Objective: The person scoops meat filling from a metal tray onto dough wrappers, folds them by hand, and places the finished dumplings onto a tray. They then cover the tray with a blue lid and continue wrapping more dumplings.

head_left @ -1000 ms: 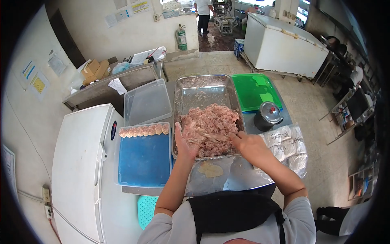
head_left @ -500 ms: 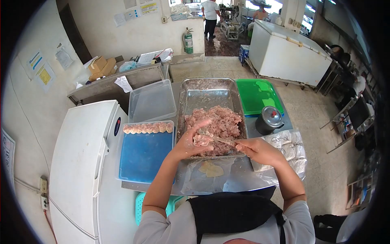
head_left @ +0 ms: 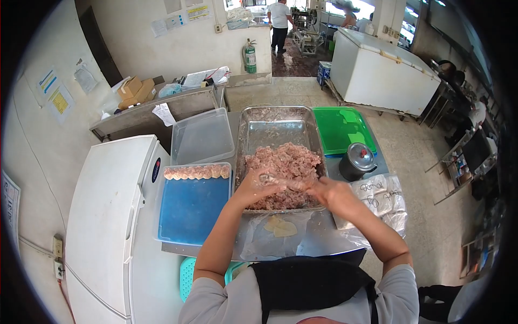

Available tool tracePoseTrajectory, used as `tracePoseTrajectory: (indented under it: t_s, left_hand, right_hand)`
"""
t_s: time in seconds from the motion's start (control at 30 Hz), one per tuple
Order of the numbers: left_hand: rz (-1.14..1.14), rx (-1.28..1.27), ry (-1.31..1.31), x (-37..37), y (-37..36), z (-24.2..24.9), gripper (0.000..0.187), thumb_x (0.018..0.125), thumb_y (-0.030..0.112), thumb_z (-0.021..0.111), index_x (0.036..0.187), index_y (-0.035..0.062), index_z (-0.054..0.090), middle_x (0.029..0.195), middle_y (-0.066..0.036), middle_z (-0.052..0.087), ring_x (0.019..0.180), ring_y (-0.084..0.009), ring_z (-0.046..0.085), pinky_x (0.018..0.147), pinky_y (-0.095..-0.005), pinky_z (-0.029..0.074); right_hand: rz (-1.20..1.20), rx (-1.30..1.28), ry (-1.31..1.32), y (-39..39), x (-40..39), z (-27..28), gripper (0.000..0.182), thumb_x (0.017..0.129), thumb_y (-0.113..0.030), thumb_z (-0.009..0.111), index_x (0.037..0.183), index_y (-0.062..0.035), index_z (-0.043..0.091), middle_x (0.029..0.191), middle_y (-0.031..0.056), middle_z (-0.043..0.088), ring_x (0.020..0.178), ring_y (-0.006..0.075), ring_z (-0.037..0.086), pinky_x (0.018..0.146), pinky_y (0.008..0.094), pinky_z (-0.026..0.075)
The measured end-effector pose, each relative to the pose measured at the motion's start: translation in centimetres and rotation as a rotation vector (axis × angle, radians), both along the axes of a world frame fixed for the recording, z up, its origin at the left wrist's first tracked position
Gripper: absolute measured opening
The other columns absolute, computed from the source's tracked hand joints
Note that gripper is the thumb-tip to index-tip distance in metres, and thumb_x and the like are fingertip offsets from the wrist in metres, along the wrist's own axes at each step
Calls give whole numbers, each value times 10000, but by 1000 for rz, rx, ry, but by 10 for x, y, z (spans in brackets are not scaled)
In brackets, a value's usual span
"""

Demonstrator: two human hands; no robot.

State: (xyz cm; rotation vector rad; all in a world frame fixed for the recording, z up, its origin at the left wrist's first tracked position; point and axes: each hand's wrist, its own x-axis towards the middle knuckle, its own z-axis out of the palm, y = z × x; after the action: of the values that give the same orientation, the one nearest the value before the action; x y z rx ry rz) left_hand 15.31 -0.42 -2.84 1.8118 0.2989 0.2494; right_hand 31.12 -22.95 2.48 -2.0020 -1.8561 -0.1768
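Over the raw minced meat (head_left: 288, 156) in the metal tray (head_left: 243, 129), my left hand (head_left: 258, 188) is curled around a small filled wrapper, mostly hidden by the fingers. My right hand (head_left: 330, 193) is closed on a thin spatula whose blade reaches toward my left hand. Two pale round wrappers (head_left: 281, 227) lie on plastic sheet in front of the tray. To the left, a row of filled pieces (head_left: 197, 171) lines the far edge of a blue-bottomed container (head_left: 193, 208).
A clear empty container (head_left: 202, 136) sits behind the blue one. On the right are a green lid (head_left: 342, 129), a lidded metal pot (head_left: 358, 161) and plastic-wrapped packs (head_left: 380, 200). A white freezer (head_left: 110, 216) stands left; a person (head_left: 279, 24) is far back.
My right hand has moved slightly left and closer to my left hand. The fingers of my left hand have folded in over the small filled wrapper.
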Motion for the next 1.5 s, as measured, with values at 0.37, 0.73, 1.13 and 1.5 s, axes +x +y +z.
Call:
tracePoseTrajectory:
  t_s: [0.37,0.73,1.13,1.5]
  left_hand:
    - [-33,179,-60,-13,-6,33,402,723,239,828,1033,45,662,930,-39,662,868,-137,599,803,-301,470]
    - [75,-72,-79,-10,1,6,404,736,247,811,1032,30,643,926,-63,678,841,-123,605,775,-304,476]
    - [264,163,-93,-66,61,-33,518,683,247,848,1087,50,592,1097,-80,606,1037,-165,566,882,-337,446]
    - [689,508,281,-92,79,-89,808,726,156,766,1428,116,368,1069,-186,595,918,-338,587,812,-400,484]
  right_hand:
    - [199,-80,432,7,16,-6,252,922,-267,579,1007,-40,647,822,145,625,721,355,619,633,436,492]
    - [25,-126,48,6,25,43,264,853,-219,649,1073,-75,663,798,119,619,711,314,630,581,418,488]
    - [-61,-42,521,32,42,-98,295,929,-232,573,1140,-32,624,1027,199,650,952,375,623,820,410,504]
    - [-244,151,569,30,36,-136,248,898,-200,615,1047,-7,656,1005,172,671,898,341,654,773,383,522]
